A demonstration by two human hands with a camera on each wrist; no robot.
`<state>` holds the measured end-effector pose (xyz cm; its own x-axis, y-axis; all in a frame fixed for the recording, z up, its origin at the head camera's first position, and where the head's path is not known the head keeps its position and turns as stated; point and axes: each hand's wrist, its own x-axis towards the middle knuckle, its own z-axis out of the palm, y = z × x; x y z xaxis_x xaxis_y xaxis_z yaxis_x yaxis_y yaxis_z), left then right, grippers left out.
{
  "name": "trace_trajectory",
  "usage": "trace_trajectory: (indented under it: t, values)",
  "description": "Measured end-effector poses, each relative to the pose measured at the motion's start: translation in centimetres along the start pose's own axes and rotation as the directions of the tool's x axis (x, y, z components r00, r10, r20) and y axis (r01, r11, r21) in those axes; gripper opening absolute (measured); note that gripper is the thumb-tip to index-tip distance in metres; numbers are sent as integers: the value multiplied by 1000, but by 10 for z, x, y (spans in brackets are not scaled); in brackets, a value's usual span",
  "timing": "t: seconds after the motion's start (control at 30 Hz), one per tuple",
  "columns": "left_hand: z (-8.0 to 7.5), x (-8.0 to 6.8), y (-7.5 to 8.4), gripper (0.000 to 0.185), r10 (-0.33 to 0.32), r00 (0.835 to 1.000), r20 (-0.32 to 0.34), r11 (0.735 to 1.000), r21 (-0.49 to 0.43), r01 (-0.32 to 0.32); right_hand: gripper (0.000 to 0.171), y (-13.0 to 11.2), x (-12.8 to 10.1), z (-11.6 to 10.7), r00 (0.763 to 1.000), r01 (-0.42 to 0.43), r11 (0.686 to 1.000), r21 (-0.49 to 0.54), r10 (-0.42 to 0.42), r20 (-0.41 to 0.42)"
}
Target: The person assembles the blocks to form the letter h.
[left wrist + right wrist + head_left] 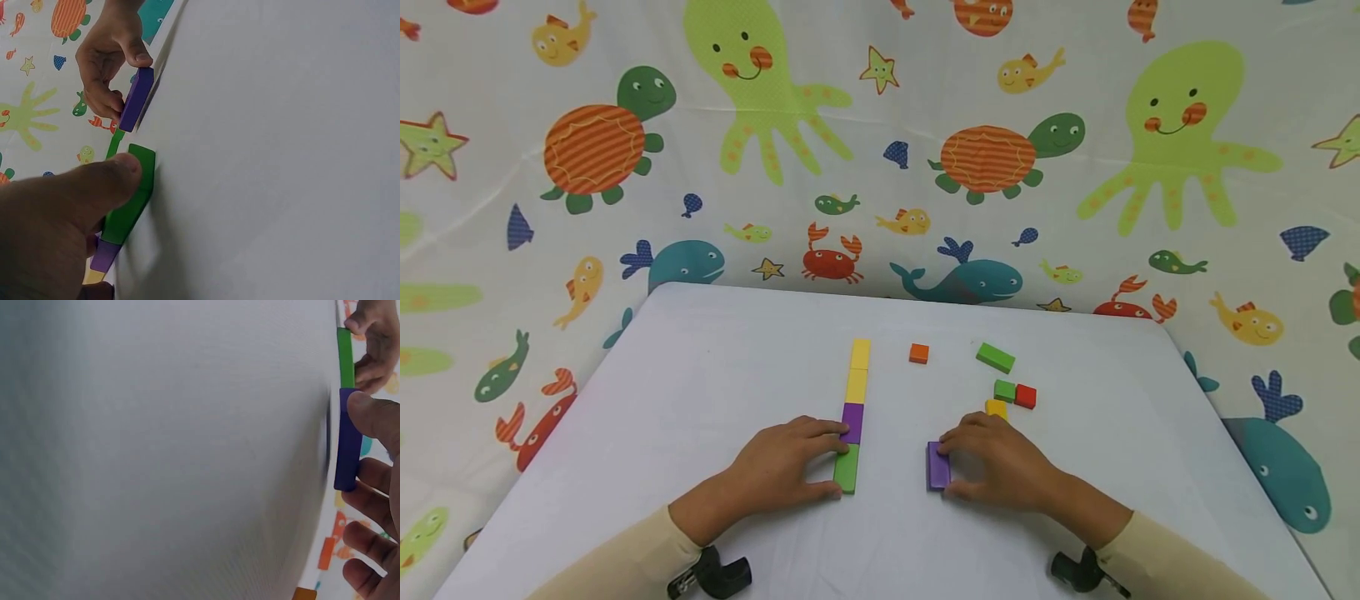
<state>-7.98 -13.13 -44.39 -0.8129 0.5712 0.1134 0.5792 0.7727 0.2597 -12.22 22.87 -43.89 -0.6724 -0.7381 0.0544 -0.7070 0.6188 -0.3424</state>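
Left hand [790,467] resting on the near end of a straight row of blocks [853,412] on the white worktop [715,375] — fingertips laid over the purple block [852,422], thumb against the near end of the green block [847,468], fingers curled round that end of the row. From far to near: two yellow, one purple, one green, all touching end to end.

Right hand [1000,462] pinching a loose purple block [937,466] — fingers at its far end, thumb at its near end, block lying flat on the worktop, apart from the row and to its right. In the right wrist view, same block [347,440] seen edge-on between thumb and fingers.

Behind the right hand, a small yellow block [996,408] just beside the knuckles; past it a green cube [1004,389] and red cube [1026,397] touching side by side. Farther back, a long green block [996,357] lying askew, and an orange cube [919,353] by itself, between that block and the row's far end.

Around and behind the worktop, a sea-creature cloth [880,150] with turtles, octopuses, whales.
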Motion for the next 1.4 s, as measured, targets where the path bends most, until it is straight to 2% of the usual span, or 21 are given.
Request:
trace_trajectory:
  t: [0.77, 1.03, 1.23, 1.4]
  values:
    - [1, 1, 1, 51, -9, 1000, 11, 1000, -7, 9, 52, -2, 0, 7, 1000, 6, 1000, -20, -5, 31]
    - [2, 1, 0, 50, -13, 1000, 13, 1000, -13, 13, 57, 1, 0, 2, 999, 8, 1000, -26, -7, 42]
    - [2, 0, -1, 50, -5, 1000, 11, 1000, -14, 6, 57, 9, -2, -8, 1000, -23, 999, -39, 22, -19]
    - [1, 0, -2, 50, 6, 1000, -1, 1000, -5, -6, 57, 21, -5, -17, 994, -88, 995, -56, 84, -69]
